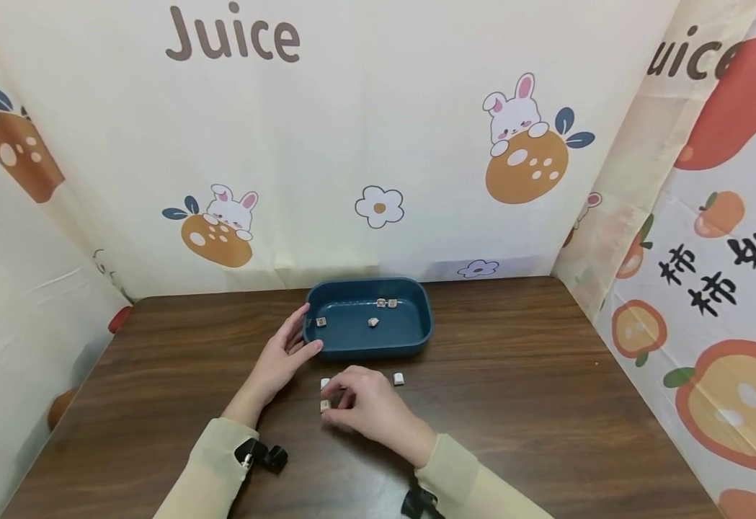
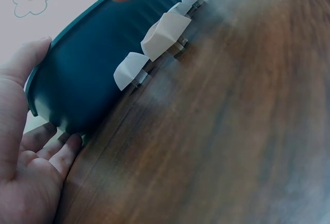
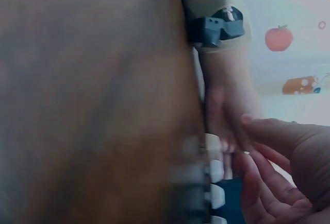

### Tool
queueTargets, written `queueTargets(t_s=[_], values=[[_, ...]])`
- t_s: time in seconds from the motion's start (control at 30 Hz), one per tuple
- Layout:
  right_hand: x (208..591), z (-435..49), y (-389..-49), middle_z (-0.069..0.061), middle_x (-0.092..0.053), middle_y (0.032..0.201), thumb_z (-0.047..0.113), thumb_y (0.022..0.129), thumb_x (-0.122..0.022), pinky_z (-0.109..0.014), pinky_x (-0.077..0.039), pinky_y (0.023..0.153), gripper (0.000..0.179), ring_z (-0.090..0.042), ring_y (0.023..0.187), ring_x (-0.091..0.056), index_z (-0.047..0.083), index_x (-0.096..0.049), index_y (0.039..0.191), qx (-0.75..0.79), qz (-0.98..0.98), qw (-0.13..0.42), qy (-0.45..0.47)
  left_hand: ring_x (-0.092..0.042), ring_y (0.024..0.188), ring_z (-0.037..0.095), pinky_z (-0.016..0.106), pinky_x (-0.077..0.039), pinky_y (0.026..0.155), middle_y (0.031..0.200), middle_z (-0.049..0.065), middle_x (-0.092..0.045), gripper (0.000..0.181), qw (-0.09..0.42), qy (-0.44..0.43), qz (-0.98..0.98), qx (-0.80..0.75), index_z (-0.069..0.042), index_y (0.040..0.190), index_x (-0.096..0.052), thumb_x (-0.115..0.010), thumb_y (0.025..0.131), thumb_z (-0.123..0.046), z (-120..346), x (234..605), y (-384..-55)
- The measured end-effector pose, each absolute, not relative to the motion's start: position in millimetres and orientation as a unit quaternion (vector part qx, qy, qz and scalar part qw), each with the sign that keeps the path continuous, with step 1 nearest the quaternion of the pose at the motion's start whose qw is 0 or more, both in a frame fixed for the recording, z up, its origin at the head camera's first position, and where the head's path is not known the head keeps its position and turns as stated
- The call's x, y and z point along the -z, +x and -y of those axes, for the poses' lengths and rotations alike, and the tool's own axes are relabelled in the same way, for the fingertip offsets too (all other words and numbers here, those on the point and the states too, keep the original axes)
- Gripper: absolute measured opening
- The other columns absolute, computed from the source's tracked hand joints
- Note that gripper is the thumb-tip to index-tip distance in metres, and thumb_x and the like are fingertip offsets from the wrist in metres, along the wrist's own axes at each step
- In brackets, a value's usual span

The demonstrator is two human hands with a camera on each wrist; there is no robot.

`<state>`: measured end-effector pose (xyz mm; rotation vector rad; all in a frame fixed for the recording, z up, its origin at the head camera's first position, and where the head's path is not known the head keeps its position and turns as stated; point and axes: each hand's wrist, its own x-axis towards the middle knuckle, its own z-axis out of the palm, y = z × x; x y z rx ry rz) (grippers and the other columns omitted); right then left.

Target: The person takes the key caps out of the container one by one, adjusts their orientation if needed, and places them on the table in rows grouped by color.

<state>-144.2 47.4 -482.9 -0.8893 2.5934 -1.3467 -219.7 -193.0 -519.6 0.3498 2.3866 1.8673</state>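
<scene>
My left hand (image 1: 280, 362) holds the left end of a dark blue tray (image 1: 367, 353), thumb and fingers around its corner. In the left wrist view the thumb touches the rim while the other fingers bend low beside the wall. Just in front of the tray, a white keycap (image 1: 325, 383) and a tan keycap (image 1: 325, 406) sit on the table beside my right hand (image 1: 374, 407). Its thumb and fingers are apart with nothing between them in the right wrist view (image 3: 289, 172). Another white keycap (image 1: 398, 378) lies to the right. Further keycaps are hidden behind this hand.
Inside the tray lie a keycap (image 1: 321, 322) at the left, one (image 1: 373, 322) near the middle and a pair (image 1: 387, 303) at the back. The brown wooden table (image 1: 514, 404) meets printed cloth (image 1: 429, 144) at its back and sides.
</scene>
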Motion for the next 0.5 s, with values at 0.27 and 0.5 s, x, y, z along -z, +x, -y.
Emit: queueTargets(t_s=[0.27, 0.5], values=[[460.4, -58.7, -163.6, -0.001, -0.076, 0.099, 0.022, 0.098, -0.086, -0.022, -0.06, 0.071, 0.019, 0.001, 0.079, -0.063, 0.01, -0.082, 0.113, 0.429, -0.841, 0.003, -0.33, -0.037, 0.16, 0.044, 0.055, -0.035, 0.125, 0.177, 0.02, -0.031, 0.077, 0.045, 0.113, -0.782, -0.612, -0.024, 0.173, -0.033, -0.074, 0.108, -0.027, 192.5, 520.5, -219.8], [433.8, -64.4, -193.9, 0.006, -0.075, 0.097, 0.025, 0.105, -0.078, -0.024, -0.059, 0.07, 0.014, -0.006, 0.079, -0.065, 0.015, -0.082, 0.113, 0.394, -0.854, -0.029, -0.337, -0.035, 0.16, 0.044, 0.056, -0.034, 0.126, 0.177, 0.02, -0.031, 0.078, 0.047, 0.116, -0.78, -0.613, -0.024, 0.173, -0.032, -0.073, 0.108, -0.028, 193.5, 519.5, -219.5]])
